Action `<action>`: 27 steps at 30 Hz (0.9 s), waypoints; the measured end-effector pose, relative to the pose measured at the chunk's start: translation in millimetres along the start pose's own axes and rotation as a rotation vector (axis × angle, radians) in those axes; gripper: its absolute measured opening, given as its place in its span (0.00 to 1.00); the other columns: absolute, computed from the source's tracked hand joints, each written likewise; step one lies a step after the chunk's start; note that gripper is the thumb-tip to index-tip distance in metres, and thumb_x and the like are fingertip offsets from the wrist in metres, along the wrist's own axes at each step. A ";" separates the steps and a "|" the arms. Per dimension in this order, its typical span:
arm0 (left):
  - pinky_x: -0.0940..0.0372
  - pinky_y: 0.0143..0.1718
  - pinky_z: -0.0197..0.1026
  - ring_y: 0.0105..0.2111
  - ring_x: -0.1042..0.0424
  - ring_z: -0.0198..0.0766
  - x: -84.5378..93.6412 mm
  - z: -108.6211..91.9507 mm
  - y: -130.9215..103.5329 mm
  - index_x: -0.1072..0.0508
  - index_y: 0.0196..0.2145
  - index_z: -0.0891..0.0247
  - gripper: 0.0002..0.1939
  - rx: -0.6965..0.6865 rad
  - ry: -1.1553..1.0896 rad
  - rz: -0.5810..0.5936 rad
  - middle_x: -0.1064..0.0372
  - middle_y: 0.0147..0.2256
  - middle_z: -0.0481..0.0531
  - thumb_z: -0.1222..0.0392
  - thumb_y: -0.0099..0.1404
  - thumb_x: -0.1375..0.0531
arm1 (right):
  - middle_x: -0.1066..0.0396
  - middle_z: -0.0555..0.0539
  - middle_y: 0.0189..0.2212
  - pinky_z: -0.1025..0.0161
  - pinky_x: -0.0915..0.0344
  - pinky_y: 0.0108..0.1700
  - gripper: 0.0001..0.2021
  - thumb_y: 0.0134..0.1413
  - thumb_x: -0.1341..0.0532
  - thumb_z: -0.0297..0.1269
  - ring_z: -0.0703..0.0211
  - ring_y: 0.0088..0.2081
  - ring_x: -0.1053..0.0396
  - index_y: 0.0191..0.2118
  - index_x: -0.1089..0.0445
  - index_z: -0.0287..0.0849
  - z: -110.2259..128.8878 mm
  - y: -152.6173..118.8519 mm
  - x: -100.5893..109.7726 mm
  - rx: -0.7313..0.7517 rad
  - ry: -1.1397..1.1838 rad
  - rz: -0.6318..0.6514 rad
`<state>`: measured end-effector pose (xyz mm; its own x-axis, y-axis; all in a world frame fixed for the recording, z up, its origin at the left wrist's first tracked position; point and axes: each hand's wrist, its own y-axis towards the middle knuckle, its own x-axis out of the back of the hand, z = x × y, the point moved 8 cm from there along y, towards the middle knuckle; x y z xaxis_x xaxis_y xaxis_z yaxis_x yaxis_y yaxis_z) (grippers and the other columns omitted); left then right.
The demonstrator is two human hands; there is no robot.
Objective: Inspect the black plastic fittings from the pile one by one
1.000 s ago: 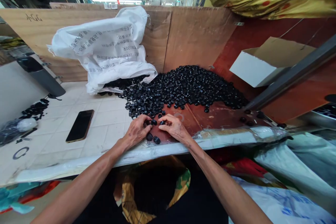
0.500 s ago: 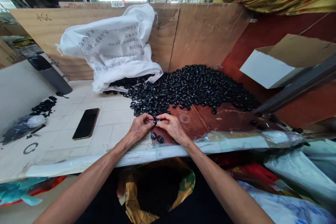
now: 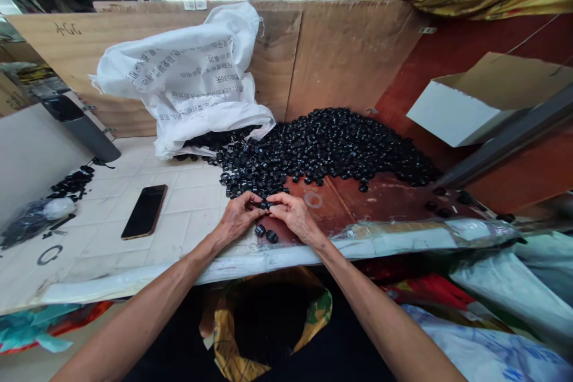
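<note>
A workshop surface [image 3: 188,197], part pale tile and part red-brown board, runs up to a plywood back wall, with a white sack [image 3: 188,80] lying open at the rear. From the sack spills a large heap [image 3: 326,146] of small black rings — by the look of it nearly all of the work is left, since only two loose rings [image 3: 265,233] lie apart at the near edge, just below the hands. The left hand [image 3: 236,219] and right hand [image 3: 290,215] meet fingertip to fingertip at the heap's near fringe. Their fingers are pinched narrow on one small black ring [image 3: 264,205] held between both hands, just above the board. A phone [image 3: 144,211] lies well to the left, and a cardboard box [image 3: 470,101] sits at the far right.
</note>
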<state>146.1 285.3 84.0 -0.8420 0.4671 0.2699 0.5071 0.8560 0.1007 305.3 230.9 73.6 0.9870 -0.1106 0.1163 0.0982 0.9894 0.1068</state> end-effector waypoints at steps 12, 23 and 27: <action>0.31 0.40 0.39 0.32 0.23 0.36 1.4 -11.8 -7.5 0.22 0.43 0.64 0.20 0.131 -0.406 0.027 0.20 0.33 0.50 0.57 0.54 0.25 | 0.20 0.45 0.40 0.58 0.25 0.44 0.11 0.53 0.33 0.36 0.54 0.39 0.22 0.43 0.20 0.44 18.7 -2.8 7.4 0.236 -0.012 -0.128; 0.30 0.43 0.40 0.37 0.24 0.37 -1.4 -22.2 -9.7 0.22 0.42 0.62 0.19 0.041 -0.281 0.033 0.21 0.39 0.50 0.58 0.54 0.26 | 0.22 0.47 0.37 0.62 0.27 0.41 0.14 0.54 0.32 0.39 0.57 0.37 0.24 0.46 0.25 0.44 28.5 -10.5 1.7 0.233 -0.068 -0.126; 0.31 0.42 0.39 0.36 0.25 0.36 -1.0 -22.8 -10.4 0.21 0.43 0.63 0.18 0.022 -0.251 0.016 0.22 0.38 0.49 0.58 0.55 0.27 | 0.23 0.48 0.36 0.63 0.27 0.38 0.11 0.55 0.33 0.39 0.58 0.35 0.24 0.44 0.26 0.44 34.4 -12.5 0.6 0.254 -0.086 -0.128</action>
<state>145.8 270.9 104.5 -0.8547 0.5185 0.0250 0.5187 0.8515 0.0766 300.3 215.2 106.3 0.9533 -0.2510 0.1680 0.1754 0.9129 0.3684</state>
